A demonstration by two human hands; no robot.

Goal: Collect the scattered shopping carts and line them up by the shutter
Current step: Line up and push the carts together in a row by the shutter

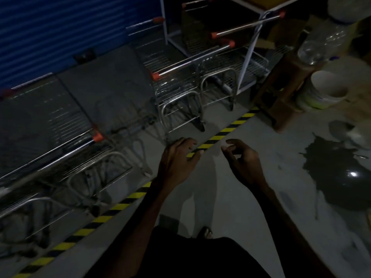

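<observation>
Several steel-wire shopping carts with orange-capped handles stand beyond a yellow-black floor stripe [230, 128], in front of the blue shutter [60, 33]. One cart [48, 133] is at the left, its handle end near the middle of the view. Another cart [180, 81] stands in the centre, and a third cart [241, 29] sits further back right under a white frame. My left hand [176, 161] and my right hand [243, 159] hover over the stripe with loosely curled fingers, holding nothing and touching no cart.
A white metal frame [249, 55] stands over the back carts. To the right are a brown wooden stool [281, 91], white buckets [325, 89], a clear water jar [321, 43] and a dark puddle with a black round object [349, 181] on the grey floor.
</observation>
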